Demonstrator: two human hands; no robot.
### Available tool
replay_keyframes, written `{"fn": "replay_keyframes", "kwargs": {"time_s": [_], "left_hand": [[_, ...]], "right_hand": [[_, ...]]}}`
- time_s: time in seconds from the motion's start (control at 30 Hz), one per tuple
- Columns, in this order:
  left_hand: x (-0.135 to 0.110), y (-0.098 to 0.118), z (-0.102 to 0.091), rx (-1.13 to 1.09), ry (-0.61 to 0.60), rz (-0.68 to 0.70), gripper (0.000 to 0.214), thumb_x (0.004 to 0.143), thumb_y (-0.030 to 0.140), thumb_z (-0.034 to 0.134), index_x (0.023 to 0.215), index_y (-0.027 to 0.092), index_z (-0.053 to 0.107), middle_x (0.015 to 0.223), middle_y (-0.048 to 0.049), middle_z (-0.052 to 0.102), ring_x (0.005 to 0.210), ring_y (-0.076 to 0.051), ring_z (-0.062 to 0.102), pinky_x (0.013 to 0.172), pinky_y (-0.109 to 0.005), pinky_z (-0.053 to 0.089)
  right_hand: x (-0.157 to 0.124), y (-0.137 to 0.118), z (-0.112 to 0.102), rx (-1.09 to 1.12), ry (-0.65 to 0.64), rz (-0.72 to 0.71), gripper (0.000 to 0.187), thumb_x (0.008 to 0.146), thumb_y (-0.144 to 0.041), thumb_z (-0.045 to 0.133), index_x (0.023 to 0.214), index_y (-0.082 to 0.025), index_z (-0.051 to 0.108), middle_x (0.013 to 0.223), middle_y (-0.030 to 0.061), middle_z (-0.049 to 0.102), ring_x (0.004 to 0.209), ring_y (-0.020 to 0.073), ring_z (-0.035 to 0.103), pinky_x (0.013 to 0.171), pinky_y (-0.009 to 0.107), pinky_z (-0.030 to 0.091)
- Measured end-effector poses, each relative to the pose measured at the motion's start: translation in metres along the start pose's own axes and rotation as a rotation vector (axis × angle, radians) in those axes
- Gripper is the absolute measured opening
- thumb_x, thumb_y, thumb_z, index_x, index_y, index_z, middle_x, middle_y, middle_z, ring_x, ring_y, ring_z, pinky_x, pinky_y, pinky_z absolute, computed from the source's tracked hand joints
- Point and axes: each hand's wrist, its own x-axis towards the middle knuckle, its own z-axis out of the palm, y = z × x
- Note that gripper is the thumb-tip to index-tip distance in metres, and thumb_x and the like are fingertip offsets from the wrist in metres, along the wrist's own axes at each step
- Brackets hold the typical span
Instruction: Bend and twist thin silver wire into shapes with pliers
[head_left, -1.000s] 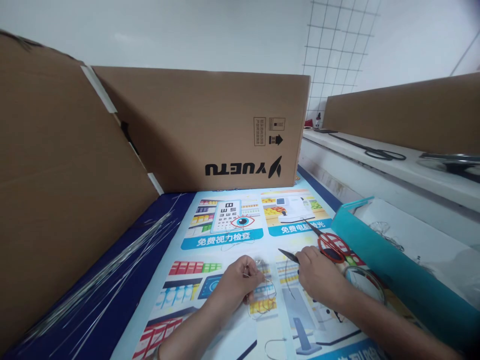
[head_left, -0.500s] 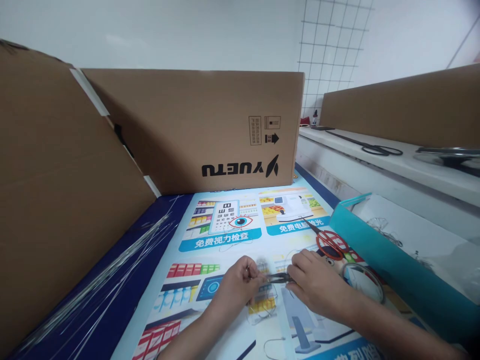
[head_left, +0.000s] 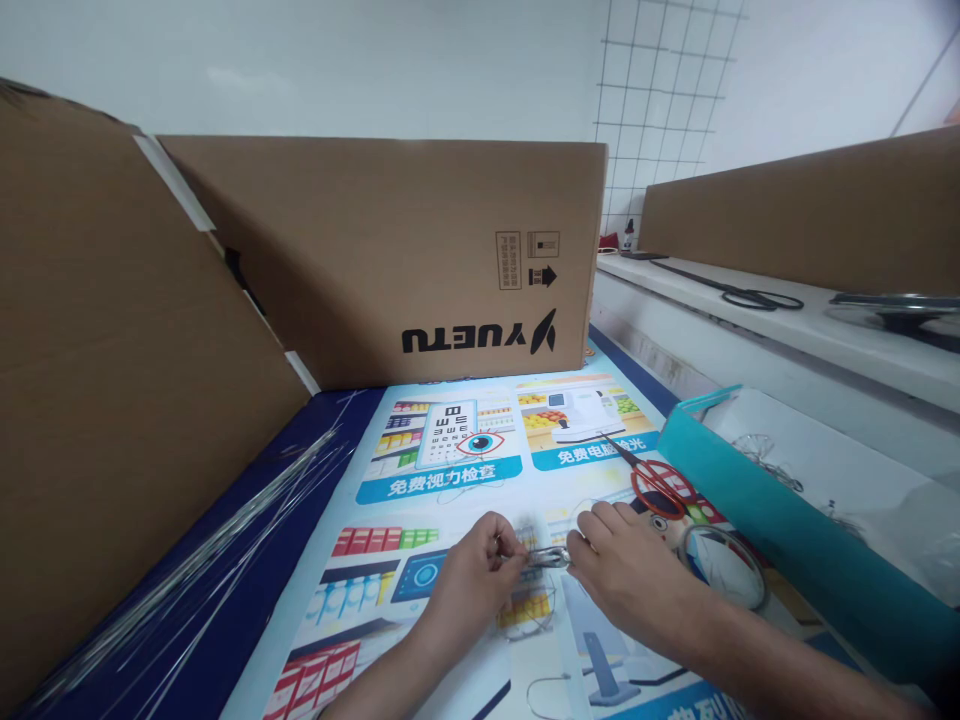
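Observation:
In the middle of the printed sheet, my left hand [head_left: 484, 565] is closed in a pinch around a thin piece of wire, most of it hidden by the fingers. From the right, my right hand [head_left: 619, 555] wraps round a pair of pliers [head_left: 551, 557], whose metal jaws point left and meet the wire at my left fingertips. Bent wire pieces [head_left: 536, 610] lie just below the hands, and a wire hook [head_left: 547, 682] rests nearer to me. Red-handled scissors [head_left: 660, 487] lie beyond my right hand, with a wire coil [head_left: 727, 567] beside its wrist.
A teal box [head_left: 697, 450] with wire pieces inside stands at the right. Long straight wires [head_left: 225, 550] lie along the left edge. Cardboard panels [head_left: 360, 260] wall off the back and left. Black scissors [head_left: 750, 297] rest on the white ledge [head_left: 810, 325].
My right hand has rolled and shifted slightly left, turning the pliers so their jaws now look bright instead of dark. My left hand keeps its place.

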Motion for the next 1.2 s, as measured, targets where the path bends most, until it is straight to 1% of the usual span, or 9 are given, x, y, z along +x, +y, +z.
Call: {"fn": "replay_keyframes", "kwargs": {"time_s": [0.17,0.33,0.5,0.73,1.03,1.2], "left_hand": [[0.002,-0.003,0.000,-0.032,-0.016,-0.010,0.016,0.072,0.029,0.056,0.069,0.021,0.042,0.055,0.0080,0.048,0.034,-0.006,0.043,0.036,-0.018,0.031],[0.003,-0.004,0.000,-0.068,-0.031,-0.015,0.017,0.071,0.027,0.056,0.067,0.021,0.040,0.054,0.0084,0.048,0.033,-0.006,0.040,0.035,-0.018,0.031],[0.004,-0.006,0.000,-0.030,-0.033,-0.003,0.017,0.072,0.026,0.055,0.066,0.021,0.040,0.046,0.0103,0.042,0.032,-0.007,0.040,0.036,-0.018,0.029],[0.006,-0.012,0.000,-0.044,-0.042,0.006,0.016,0.072,0.026,0.055,0.067,0.021,0.041,0.048,0.0093,0.044,0.032,-0.006,0.039,0.034,-0.017,0.028],[0.006,-0.008,0.001,-0.058,-0.017,-0.009,0.021,0.069,0.030,0.060,0.065,0.021,0.042,0.044,0.0100,0.042,0.032,-0.006,0.037,0.034,-0.017,0.027],[0.006,-0.008,0.001,-0.056,-0.010,-0.017,0.019,0.069,0.028,0.059,0.064,0.021,0.042,0.044,0.0090,0.043,0.032,-0.007,0.038,0.034,-0.018,0.028]], "right_hand": [[0.000,0.003,0.005,0.014,-0.012,-0.023,0.003,0.083,-0.018,0.050,0.084,-0.017,0.053,0.081,0.0051,0.050,0.077,0.0207,0.040,0.063,0.034,0.026],[0.000,0.005,0.007,0.030,-0.013,-0.040,0.002,0.083,-0.016,0.051,0.083,-0.016,0.053,0.081,0.0054,0.051,0.077,0.0200,0.040,0.064,0.034,0.027],[0.001,0.005,0.007,0.091,0.003,-0.018,0.007,0.084,-0.022,0.052,0.080,-0.017,0.054,0.079,0.0048,0.052,0.078,0.0203,0.041,0.065,0.034,0.027],[0.001,0.007,0.009,0.163,0.000,0.003,0.011,0.083,-0.026,0.052,0.077,-0.017,0.056,0.078,0.0047,0.054,0.079,0.0201,0.043,0.066,0.033,0.028],[0.001,0.007,0.009,0.205,-0.049,0.025,0.010,0.083,-0.027,0.053,0.079,-0.018,0.056,0.081,0.0042,0.055,0.081,0.0209,0.044,0.069,0.033,0.030],[0.001,0.008,0.009,0.214,-0.053,0.029,0.009,0.083,-0.025,0.052,0.080,-0.018,0.056,0.081,0.0049,0.055,0.082,0.0216,0.044,0.070,0.035,0.031]]}}
